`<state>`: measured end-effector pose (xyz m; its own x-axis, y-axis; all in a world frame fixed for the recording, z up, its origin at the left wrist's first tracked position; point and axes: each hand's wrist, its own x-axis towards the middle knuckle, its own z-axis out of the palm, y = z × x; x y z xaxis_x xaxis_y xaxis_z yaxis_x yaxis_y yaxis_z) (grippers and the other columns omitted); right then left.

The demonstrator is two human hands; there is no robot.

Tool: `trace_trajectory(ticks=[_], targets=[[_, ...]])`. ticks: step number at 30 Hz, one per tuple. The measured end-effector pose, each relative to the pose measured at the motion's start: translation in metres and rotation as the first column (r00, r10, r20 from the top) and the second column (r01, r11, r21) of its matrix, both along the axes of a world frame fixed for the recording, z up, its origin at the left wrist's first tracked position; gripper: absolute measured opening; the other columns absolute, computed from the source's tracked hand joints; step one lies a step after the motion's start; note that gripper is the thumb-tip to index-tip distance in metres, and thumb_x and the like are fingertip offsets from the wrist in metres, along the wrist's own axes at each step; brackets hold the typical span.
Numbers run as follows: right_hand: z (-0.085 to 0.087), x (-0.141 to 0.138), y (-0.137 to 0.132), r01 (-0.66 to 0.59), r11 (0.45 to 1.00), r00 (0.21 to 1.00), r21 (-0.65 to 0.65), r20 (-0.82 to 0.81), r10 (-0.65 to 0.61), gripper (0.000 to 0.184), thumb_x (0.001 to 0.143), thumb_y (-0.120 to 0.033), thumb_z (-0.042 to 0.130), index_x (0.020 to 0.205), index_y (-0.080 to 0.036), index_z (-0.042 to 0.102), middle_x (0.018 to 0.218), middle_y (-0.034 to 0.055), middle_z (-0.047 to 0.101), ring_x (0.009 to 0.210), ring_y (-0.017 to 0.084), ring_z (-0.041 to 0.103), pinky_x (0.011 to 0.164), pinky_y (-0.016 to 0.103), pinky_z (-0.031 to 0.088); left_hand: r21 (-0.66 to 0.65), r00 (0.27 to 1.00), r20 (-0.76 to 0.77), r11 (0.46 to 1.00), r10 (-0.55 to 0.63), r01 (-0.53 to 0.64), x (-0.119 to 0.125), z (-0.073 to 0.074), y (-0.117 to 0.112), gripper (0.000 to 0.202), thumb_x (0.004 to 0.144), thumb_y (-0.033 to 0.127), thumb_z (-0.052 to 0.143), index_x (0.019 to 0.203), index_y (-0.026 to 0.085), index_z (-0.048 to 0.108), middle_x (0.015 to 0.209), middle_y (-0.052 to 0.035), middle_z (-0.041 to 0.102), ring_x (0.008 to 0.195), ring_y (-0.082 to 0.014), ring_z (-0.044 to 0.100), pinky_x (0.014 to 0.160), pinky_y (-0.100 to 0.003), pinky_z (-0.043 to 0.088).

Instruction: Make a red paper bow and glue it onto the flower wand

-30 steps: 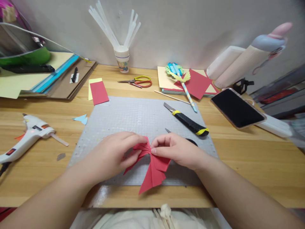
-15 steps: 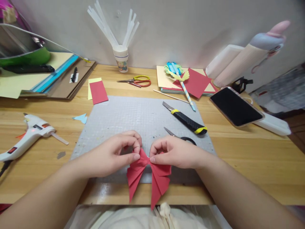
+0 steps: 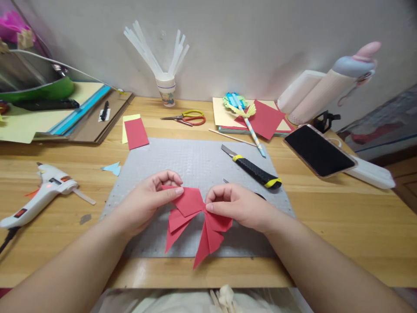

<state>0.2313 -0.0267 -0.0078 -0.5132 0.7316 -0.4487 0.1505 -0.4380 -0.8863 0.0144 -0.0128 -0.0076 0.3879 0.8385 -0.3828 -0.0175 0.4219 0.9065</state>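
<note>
A folded red paper bow [image 3: 192,217] lies over the near part of the grey cutting mat [image 3: 195,161]. My left hand [image 3: 148,202] pinches the bow's upper left flap between thumb and forefinger. My right hand [image 3: 239,206] pinches the bow at its narrow middle and covers part of the right wing. Two pointed tails hang down toward the table's front edge.
A black-and-yellow utility knife [image 3: 252,168] and partly hidden scissors [image 3: 228,181] lie just beyond my right hand. A glue gun [image 3: 39,193] rests at left, a phone [image 3: 317,150] at right. Behind are red paper [image 3: 136,132], orange scissors [image 3: 190,118], a cup of glue sticks [image 3: 166,89] and paper stacks.
My left hand has pulled the bow's left flap outward and up, spreading the left wing. The bow sits a little higher on the mat than half a second ago.
</note>
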Motion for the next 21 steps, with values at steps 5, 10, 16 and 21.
trace_trajectory(ticks=[5,10,16,21], targets=[[-0.01,-0.004,-0.002,-0.038,0.999,0.996,-0.027,-0.083,0.036,0.02,0.077,-0.035,0.067,0.079,-0.015,0.062,0.07,-0.0015,0.061,0.056,0.008,0.05,0.056,0.022,0.038,-0.075,0.998,0.063,0.997,0.021,-0.016,0.0,-0.001,-0.001,0.027,0.072,0.026,0.077,0.084,0.02,0.054,0.063,0.0038,0.064,0.055,-0.0084,0.057,0.056,-0.019,0.043],[-0.014,-0.01,-0.006,0.056,0.997,0.993,-0.044,-0.106,-0.061,0.03,0.075,-0.045,0.068,0.074,-0.016,0.061,0.07,0.0013,0.066,0.054,0.01,0.053,0.055,0.024,0.041,0.018,0.997,-0.027,0.997,0.075,-0.075,0.0,-0.001,0.0,0.026,0.068,0.031,0.078,0.08,0.018,0.059,0.061,0.0043,0.062,0.054,-0.0076,0.055,0.055,-0.019,0.041],[-0.012,-0.013,-0.007,0.105,0.994,0.991,0.041,-0.094,-0.1,0.027,0.075,-0.041,0.068,0.083,-0.017,0.059,0.078,0.001,0.065,0.066,0.012,0.057,0.063,0.024,0.042,0.14,0.99,-0.099,0.986,0.103,-0.089,0.002,-0.003,0.002,0.027,0.071,0.035,0.074,0.065,0.016,0.057,0.057,0.0036,0.058,0.053,-0.008,0.049,0.054,-0.02,0.039],[-0.014,-0.013,-0.006,0.188,0.937,0.968,0.293,0.104,-0.227,0.026,0.078,-0.039,0.065,0.091,-0.019,0.055,0.084,0.001,0.061,0.067,0.012,0.054,0.062,0.025,0.042,0.207,0.99,-0.135,0.978,0.043,-0.014,0.008,0.0,-0.002,0.026,0.07,0.036,0.075,0.065,0.017,0.058,0.057,0.0037,0.057,0.055,-0.0093,0.051,0.055,-0.022,0.041]])
